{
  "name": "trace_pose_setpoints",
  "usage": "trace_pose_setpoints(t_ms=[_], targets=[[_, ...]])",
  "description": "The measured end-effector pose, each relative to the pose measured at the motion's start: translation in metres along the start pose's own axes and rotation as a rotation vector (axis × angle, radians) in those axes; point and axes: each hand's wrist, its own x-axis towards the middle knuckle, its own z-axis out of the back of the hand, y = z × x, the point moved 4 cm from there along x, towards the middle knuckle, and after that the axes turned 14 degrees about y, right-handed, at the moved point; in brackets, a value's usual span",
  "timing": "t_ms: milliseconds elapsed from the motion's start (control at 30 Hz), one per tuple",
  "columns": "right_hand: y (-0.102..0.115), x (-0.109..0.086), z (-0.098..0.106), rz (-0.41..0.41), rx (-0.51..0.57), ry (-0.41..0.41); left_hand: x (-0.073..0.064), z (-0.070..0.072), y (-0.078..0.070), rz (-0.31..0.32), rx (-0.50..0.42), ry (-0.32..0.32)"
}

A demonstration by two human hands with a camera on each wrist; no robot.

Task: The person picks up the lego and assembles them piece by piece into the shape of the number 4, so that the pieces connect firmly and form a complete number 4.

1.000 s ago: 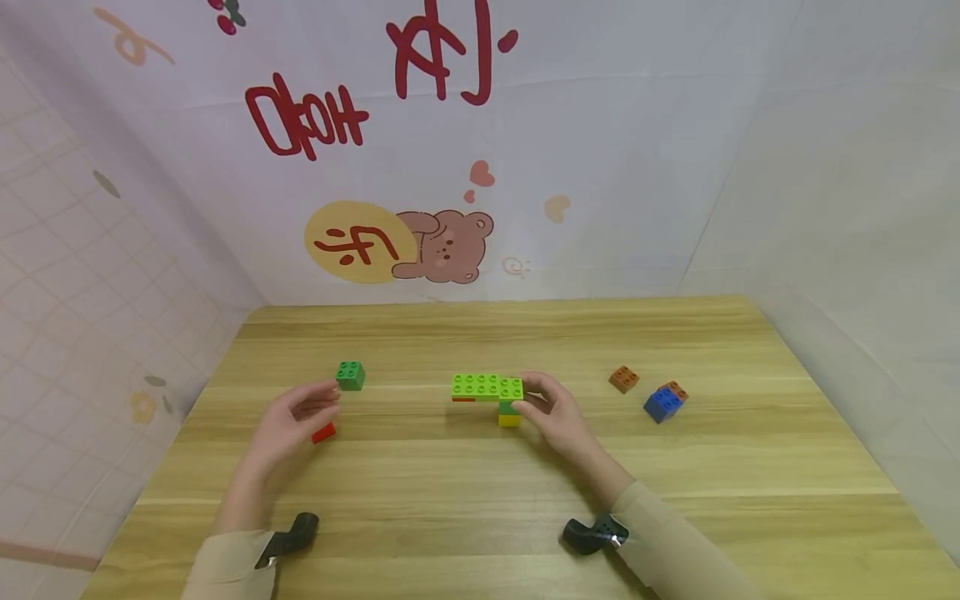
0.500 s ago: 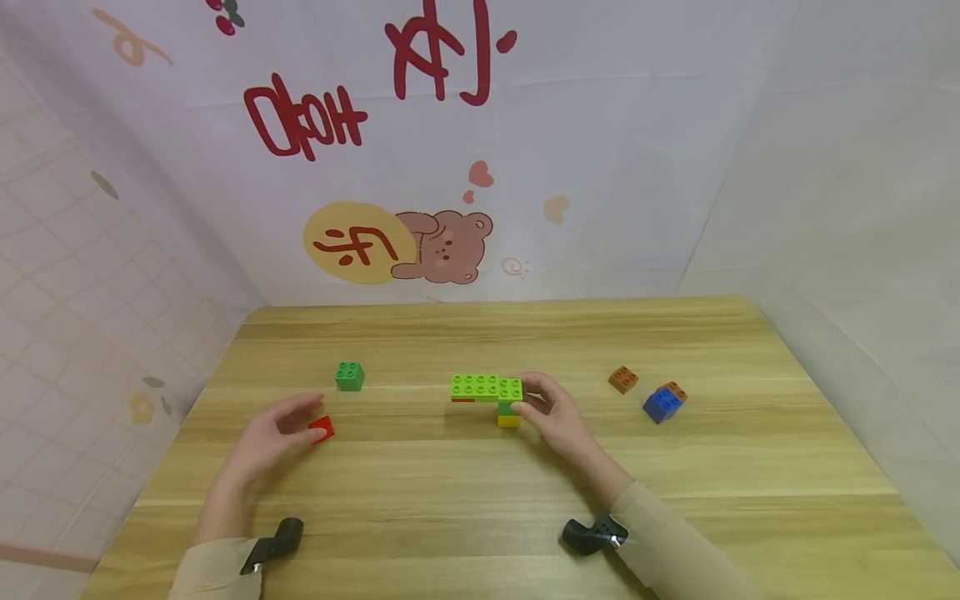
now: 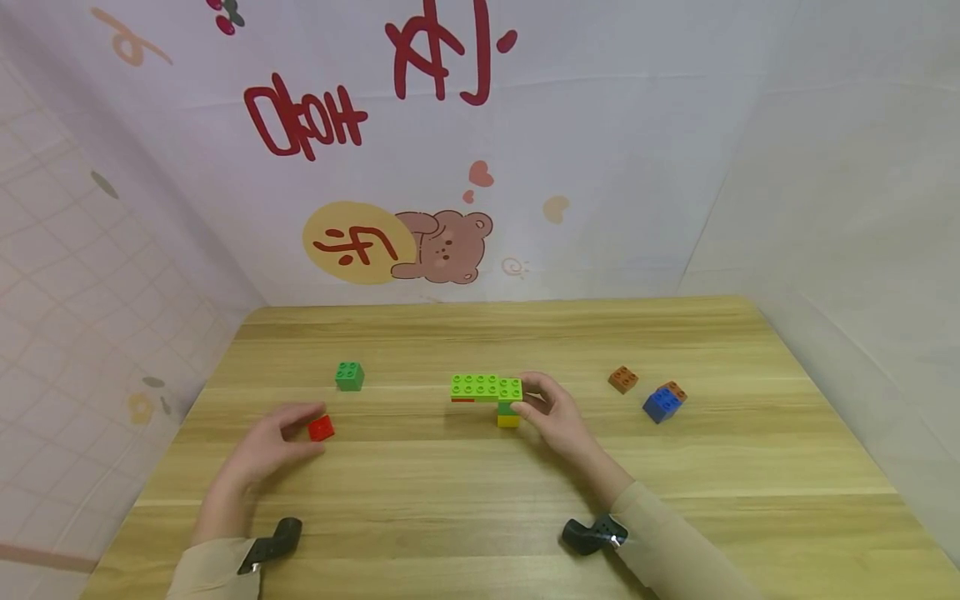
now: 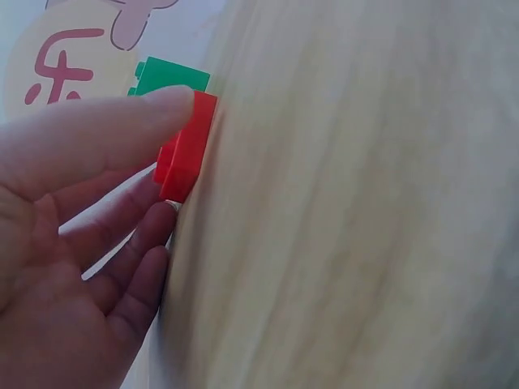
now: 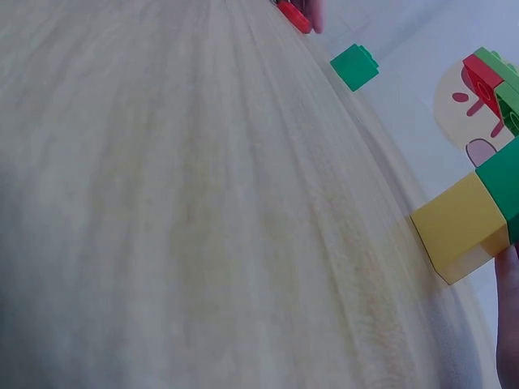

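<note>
Now left hand (image 3: 266,446) spread around red brick (image 3: 321,428) at its three o'clock, thumb no longer over brick; right hand (image 3: 557,422) unchanged, pinching brick stack (image 3: 486,388) at its ten o'clock.

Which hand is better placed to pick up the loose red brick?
Probably the left hand: it is open around the loose red brick. The right hand is farther away and occupied, gripping the brick structure.

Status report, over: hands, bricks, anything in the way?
Left hand straddling red brick, contact unclear. Right hand gripping brick structure. Green brick farther back, seemingly not in the way.
</note>
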Motion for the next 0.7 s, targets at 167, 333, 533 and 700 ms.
trace_pose_setpoints(t_ms=[167,333,533,700], targets=[[0.0002,0.0004,-0.0003,-0.005,-0.006,0.001,0.0006,-0.0008,0.0017,-0.031,0.043,0.007],[0.0003,0.0003,-0.0009,-0.007,-0.019,0.002,0.0013,-0.0026,0.0022,-0.048,0.034,0.009],[-0.0008,0.0007,-0.0003,-0.004,-0.018,-0.001,0.0014,-0.0029,0.0017,-0.026,0.023,0.01],[-0.0009,0.0013,0.0002,0.003,-0.005,0.0,0.0014,-0.0031,0.0012,-0.003,0.038,-0.008]])
